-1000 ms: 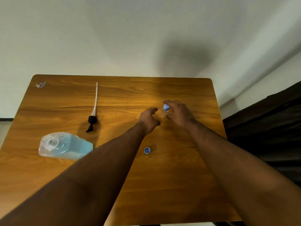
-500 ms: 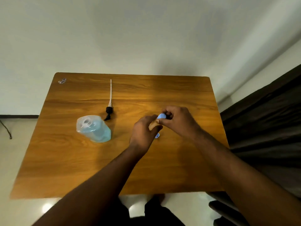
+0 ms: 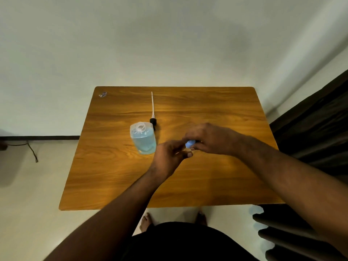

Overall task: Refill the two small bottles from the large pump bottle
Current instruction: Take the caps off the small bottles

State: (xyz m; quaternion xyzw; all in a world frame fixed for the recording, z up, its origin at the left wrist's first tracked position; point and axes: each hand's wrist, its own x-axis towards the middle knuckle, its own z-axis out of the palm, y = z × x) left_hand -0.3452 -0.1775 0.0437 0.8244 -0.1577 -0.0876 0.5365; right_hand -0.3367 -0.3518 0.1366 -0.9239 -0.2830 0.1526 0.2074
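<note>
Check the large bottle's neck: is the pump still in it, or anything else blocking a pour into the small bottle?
Nothing visible blocks it. The large bottle stands with its neck open; the pump lies on the table behind it. Both hands, left hand and right hand, hold the blue-capped small bottle just right of it.

Large clear bottle [image 3: 143, 138] of blue liquid stands uncapped; black pump [image 3: 153, 113] lies behind it on table.
</note>
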